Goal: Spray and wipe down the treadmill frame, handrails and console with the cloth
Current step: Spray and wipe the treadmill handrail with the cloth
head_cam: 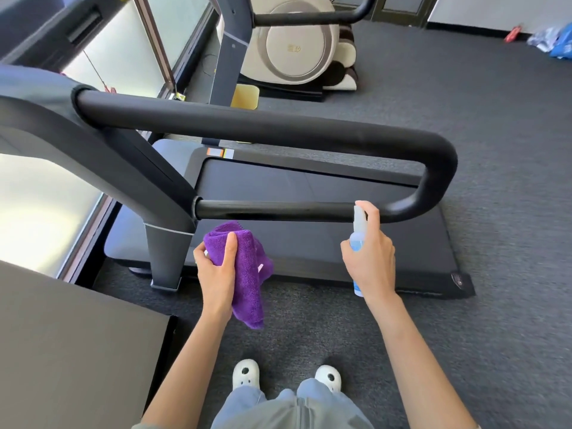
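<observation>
A black treadmill lies across the view with its belt deck (325, 243) on grey carpet. Its looped black handrail (263, 126) runs from the grey upright (161, 218) to a bend at the right, with a thinner lower bar (272, 210) returning to the upright. My left hand (216, 270) grips a bunched purple cloth (247, 267) just below the lower bar, near the upright. My right hand (371, 258) holds a small clear spray bottle (358, 233) with blue liquid upright, its nozzle level with the lower bar and a finger on top.
A dark flat surface (71, 342) sits at the lower left beside a window. A second treadmill's upright (226, 63) and a cream massage chair (297, 44) stand beyond, with a yellow bin (246, 96) between. Open carpet (510, 212) lies to the right. My white shoes (288, 374) stand on it.
</observation>
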